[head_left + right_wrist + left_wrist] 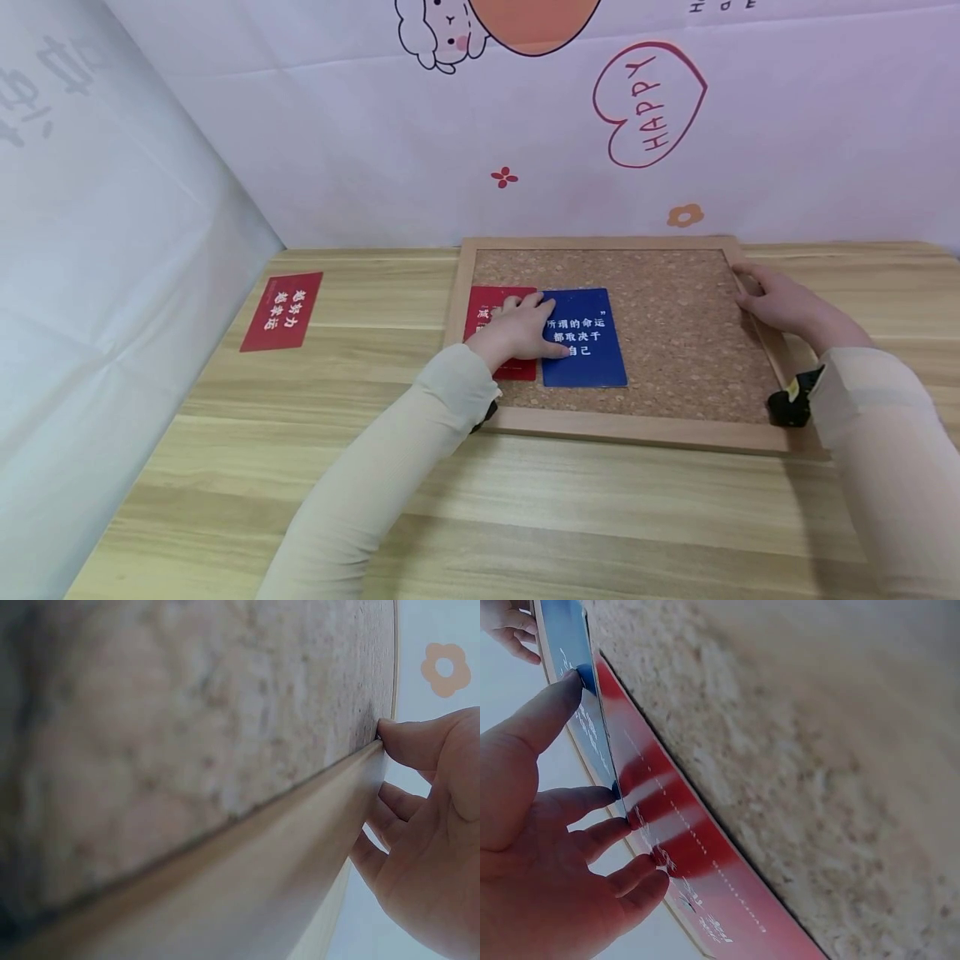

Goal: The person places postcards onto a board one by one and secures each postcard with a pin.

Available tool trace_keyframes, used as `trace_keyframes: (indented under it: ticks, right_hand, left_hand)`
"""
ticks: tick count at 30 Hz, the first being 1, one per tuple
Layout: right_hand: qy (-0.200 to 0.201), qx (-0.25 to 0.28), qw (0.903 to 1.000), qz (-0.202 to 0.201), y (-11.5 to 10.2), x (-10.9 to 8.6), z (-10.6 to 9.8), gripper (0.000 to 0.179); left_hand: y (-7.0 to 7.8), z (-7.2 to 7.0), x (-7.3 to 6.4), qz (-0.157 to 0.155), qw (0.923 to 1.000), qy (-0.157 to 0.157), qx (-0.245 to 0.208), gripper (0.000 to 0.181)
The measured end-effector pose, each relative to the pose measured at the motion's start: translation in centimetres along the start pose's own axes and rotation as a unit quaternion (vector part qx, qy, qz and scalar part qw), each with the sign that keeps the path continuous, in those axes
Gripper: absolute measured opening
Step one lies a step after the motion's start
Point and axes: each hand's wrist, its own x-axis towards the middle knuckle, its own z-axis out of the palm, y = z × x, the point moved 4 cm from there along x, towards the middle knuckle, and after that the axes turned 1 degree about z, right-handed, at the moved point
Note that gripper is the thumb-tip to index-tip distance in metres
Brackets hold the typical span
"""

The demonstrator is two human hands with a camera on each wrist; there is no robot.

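Observation:
A wood-framed cork board (690,333) lies on the table. On its left part a red card (517,372) with white writing sits beside a blue card (588,367). My left hand (517,329) spreads over both cards. In the left wrist view its thumb and index fingertip touch the blue card (566,637), while the other fingertips rest on the red card (697,847). My right hand (787,304) holds the board's right frame side, its thumb at the inner edge and its fingers around the outside, as the right wrist view shows along the wooden frame (300,840).
Another red card (282,312) with white writing lies on the wooden table (360,367) to the left of the board. A white printed sheet (375,150) rises behind the table, and a white curtain (112,275) hangs along its left side.

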Motion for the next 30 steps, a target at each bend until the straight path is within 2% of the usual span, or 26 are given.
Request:
trace_keyframes:
  ticks: [30]
  right_hand:
    - [-0.008, -0.014, 0.9999, 0.002, -0.9, -0.6, -0.2, 0.062]
  left_hand:
    - [0.3, 0.0, 0.0, 0.0, 1.0, -0.001, 0.008, 0.077]
